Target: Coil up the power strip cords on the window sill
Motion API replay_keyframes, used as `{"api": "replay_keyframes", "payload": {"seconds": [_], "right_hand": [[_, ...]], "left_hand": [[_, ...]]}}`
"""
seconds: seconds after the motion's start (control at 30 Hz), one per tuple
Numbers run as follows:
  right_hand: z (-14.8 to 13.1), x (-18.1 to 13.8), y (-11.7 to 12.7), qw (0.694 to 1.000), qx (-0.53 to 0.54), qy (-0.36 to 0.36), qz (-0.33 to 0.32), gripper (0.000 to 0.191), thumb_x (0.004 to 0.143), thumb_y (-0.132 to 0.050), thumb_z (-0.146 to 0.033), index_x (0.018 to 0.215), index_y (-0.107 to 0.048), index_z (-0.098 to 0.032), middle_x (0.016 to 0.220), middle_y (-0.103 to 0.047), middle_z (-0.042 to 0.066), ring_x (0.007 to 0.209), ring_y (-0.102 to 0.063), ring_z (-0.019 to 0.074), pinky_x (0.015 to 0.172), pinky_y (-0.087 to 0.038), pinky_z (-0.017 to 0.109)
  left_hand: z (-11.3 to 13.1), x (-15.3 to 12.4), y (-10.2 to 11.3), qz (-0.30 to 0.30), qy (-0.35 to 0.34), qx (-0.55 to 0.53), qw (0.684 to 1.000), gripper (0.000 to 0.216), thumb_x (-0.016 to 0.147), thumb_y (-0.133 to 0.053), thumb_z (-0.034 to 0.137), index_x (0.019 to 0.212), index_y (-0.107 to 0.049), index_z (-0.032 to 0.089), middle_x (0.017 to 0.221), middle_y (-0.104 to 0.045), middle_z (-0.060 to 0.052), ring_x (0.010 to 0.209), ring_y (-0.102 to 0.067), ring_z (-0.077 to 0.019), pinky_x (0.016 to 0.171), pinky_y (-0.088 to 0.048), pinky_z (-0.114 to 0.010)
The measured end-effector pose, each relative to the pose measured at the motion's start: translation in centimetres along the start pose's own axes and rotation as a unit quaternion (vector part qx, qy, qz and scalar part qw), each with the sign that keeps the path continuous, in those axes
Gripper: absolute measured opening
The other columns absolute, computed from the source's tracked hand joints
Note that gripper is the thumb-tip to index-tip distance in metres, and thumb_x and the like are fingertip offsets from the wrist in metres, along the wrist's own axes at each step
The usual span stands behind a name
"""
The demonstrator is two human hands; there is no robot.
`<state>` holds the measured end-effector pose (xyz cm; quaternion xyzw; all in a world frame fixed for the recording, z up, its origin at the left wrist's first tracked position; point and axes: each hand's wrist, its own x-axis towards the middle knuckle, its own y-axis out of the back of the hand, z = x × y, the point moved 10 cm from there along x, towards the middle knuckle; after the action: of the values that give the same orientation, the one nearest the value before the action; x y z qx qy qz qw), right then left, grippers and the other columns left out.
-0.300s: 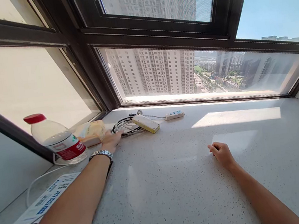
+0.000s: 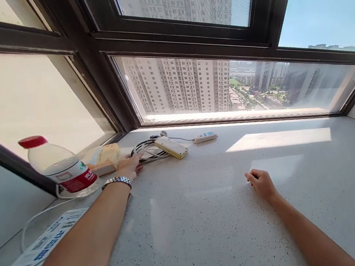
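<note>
My left hand (image 2: 128,167), with a silver watch band at the wrist, reaches to the left edge of a coiled black and white cable (image 2: 143,146). Its fingers are stretched and apart, and I see nothing held in them; whether the fingertips touch the cable I cannot tell. Leaning across the coil is a white and yellow oblong block (image 2: 172,147). Just left of the hand lies a yellowish soft packet (image 2: 104,155). My right hand (image 2: 262,184) rests on the pale speckled sill (image 2: 201,225), loosely curled into a fist with nothing visible in it.
A large clear bottle (image 2: 68,163) with a red cap and label stands at the left. In front of it lies a printed white box (image 2: 51,241), partly behind my forearm, with a white cord nearby. A small power strip (image 2: 205,137) sits near the dark window frame (image 2: 227,120).
My left hand has shifted slightly and its fingers look more spread beside the cable. The view has drifted a little, moving everything slightly left. My right hand stays curled.
</note>
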<state>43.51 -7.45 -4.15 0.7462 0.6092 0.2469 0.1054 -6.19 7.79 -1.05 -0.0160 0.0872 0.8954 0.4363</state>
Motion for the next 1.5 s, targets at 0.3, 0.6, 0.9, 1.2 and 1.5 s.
{"api": "replay_keyframes", "payload": {"seconds": [0.3, 0.6, 0.9, 1.2, 1.5], "right_hand": [[-0.1, 0.1, 0.1, 1.0, -0.005, 0.0, 0.001, 0.044, 0.081, -0.051, -0.053, 0.052, -0.05, -0.019, 0.047, -0.045, -0.001, 0.043, -0.035, 0.0108, 0.045, -0.029, 0.025], [-0.1, 0.1, 0.2, 1.0, -0.008, 0.003, 0.004, 0.045, 0.082, -0.051, -0.052, 0.052, -0.051, -0.019, 0.047, -0.046, -0.001, 0.043, -0.036, 0.011, 0.044, -0.03, 0.025], [-0.1, 0.2, 0.1, 1.0, 0.014, 0.005, 0.001, 0.046, 0.082, -0.051, -0.054, 0.051, -0.048, -0.02, 0.047, -0.045, -0.001, 0.043, -0.037, 0.0115, 0.046, -0.031, 0.026], [0.0, 0.2, 0.1, 1.0, 0.019, 0.003, 0.004, 0.046, 0.081, -0.052, -0.055, 0.051, -0.049, -0.019, 0.045, -0.044, -0.001, 0.041, -0.035, 0.0111, 0.043, -0.031, 0.026], [0.1, 0.3, 0.0, 1.0, 0.014, 0.005, 0.002, 0.047, 0.081, -0.051, -0.056, 0.051, -0.05, -0.019, 0.046, -0.045, -0.001, 0.041, -0.037, 0.0116, 0.044, -0.032, 0.025]], "left_hand": [[0.2, -2.3, -0.1, -0.012, 0.067, -0.098, 0.993, 0.018, 0.091, -0.056, 0.023, 0.106, -0.053, 0.013, 0.085, -0.056, -0.001, 0.064, -0.053, -0.0081, 0.056, -0.048, -0.021], [5.0, -4.6, -3.0, -0.106, -0.052, -0.065, 0.991, 0.026, 0.071, -0.072, 0.023, 0.081, -0.049, 0.016, 0.071, -0.051, 0.005, 0.056, -0.05, -0.0061, 0.053, -0.043, -0.018], [10.0, -6.1, -3.1, -0.133, -0.162, 0.02, 0.977, 0.017, 0.07, -0.061, 0.01, 0.086, -0.058, 0.014, 0.071, -0.059, -0.001, 0.069, -0.056, -0.0117, 0.056, -0.043, -0.018], [14.9, -7.9, -2.4, -0.157, -0.251, 0.048, 0.954, 0.019, 0.073, -0.065, 0.015, 0.091, -0.06, 0.013, 0.069, -0.059, 0.001, 0.066, -0.058, -0.0125, 0.068, -0.05, -0.027], [23.6, -12.1, -1.4, -0.044, -0.522, 0.313, 0.792, 0.033, 0.085, -0.047, 0.019, 0.109, -0.068, 0.014, 0.086, -0.066, -0.005, 0.088, -0.06, -0.0211, 0.092, -0.046, -0.039]]}}
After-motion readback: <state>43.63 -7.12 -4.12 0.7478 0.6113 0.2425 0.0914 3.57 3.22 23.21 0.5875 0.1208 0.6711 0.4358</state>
